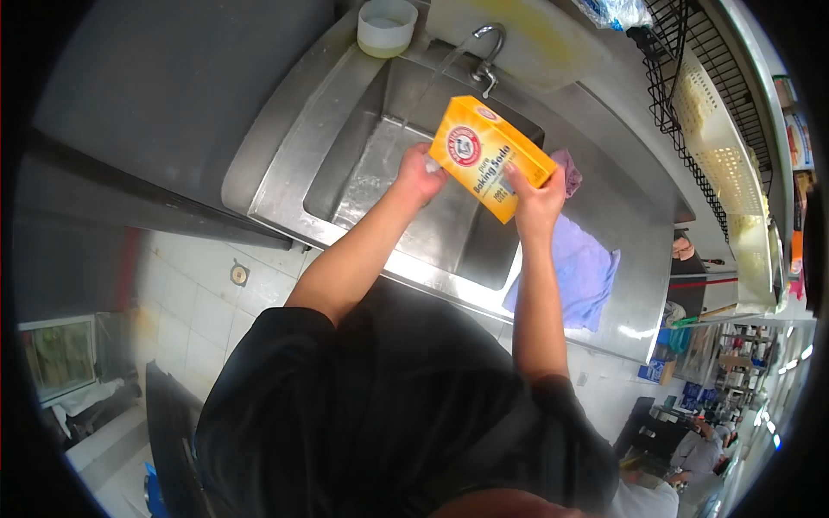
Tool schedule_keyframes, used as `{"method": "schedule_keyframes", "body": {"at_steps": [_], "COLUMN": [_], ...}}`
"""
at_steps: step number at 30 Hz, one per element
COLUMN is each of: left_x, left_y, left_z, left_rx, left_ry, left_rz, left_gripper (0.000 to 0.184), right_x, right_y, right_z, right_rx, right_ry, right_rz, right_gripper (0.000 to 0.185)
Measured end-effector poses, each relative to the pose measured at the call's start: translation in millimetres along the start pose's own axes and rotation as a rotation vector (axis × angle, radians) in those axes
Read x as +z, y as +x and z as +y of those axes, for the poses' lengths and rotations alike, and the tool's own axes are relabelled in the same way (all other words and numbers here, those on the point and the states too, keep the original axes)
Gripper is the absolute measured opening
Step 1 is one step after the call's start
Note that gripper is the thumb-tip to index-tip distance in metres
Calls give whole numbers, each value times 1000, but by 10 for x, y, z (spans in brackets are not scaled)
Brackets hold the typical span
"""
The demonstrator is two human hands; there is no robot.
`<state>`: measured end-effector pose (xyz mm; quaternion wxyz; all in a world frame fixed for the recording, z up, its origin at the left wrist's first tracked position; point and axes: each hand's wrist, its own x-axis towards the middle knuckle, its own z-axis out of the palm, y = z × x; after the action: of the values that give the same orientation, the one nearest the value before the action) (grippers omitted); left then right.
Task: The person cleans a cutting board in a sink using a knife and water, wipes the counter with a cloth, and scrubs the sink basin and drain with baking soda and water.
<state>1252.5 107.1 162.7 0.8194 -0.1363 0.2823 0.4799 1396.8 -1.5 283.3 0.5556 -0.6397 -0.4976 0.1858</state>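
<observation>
A yellow-orange baking soda box (492, 160) is held tilted over the steel sink (345, 160). My right hand (540, 198) grips its lower right end, thumb across the front. Near the box's upper left end, my left hand (420, 177) has curled fingers with a small whitish thing (432, 164) at their tips, too small to name. From the faucet (490, 39) a thin stream of water runs down into the basin. Below my right hand, a purple cloth (583, 272) lies on the counter beside the sink.
A white tub (386, 28) stands at the sink's back left corner. A cutting board (544, 43) leans behind the faucet. Wire racks (682, 129) and a perforated cream basket (721, 142) are at the right. Another person (699, 449) is in the far lower right.
</observation>
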Motion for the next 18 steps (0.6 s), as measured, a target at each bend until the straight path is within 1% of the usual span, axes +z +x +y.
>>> {"method": "schedule_keyframes", "body": {"at_steps": [1, 2, 3, 4, 5, 6, 7, 9, 10, 11, 13, 15, 16, 18], "left_x": [69, 75, 63, 68, 76, 82, 78, 60, 47, 46, 36, 21, 15, 16], "left_y": [-38, -66, -94, -107, -104, -98, -85, -25, -6, 2, 2, -7, -12, -27], "left_z": [46, 68, 78, 84, 83, 76, 62, 37, 12, -11, -11, 1, 4, -8], "left_rx": [11, 16, 44, 71, 73, 87, 97, 78, 63, 58, 55, 56, 55, 71], "left_ry": [-23, -24, -7, 9, 5, 1, -1, -2, -8, -5, 5, 22, 32, 45], "left_rz": [44, 41, -8, -59, -64, -60, -56, -68, -72, -74, -35, -24, -17, 9], "left_gripper": [34, 34, 34, 35, 35, 36, 37, 38, 39, 39, 39, 38, 36, 37], "right_x": [-18, -27, -24, -27, -28, -16, 15, 120, 178, 237, 287, 303, 298, 240], "right_y": [14, -5, -39, -66, -99, -156, -228, -373, -458, -518, -580, -590, -564, -429], "right_z": [189, 369, 524, 673, 821, 971, 1084, 1289, 1484, 1533, 1518, 1403, 1341, 1235], "right_rx": [152, 309, 307, 433, 561, 633, 629, 827, 878, 929, 964, 969, 972, 821], "right_ry": [265, 526, 526, 755, 983, 1059, 1059, 1312, 1412, 1511, 1535, 1437, 1442, 1282], "right_rz": [30, 56, 52, 75, 98, 38, 42, -81, -76, -75, -39, 16, 17, 16], "right_gripper": [37, 35, 35, 35, 37, 42, 42, 44, 44, 44, 43, 43, 43, 44]}}
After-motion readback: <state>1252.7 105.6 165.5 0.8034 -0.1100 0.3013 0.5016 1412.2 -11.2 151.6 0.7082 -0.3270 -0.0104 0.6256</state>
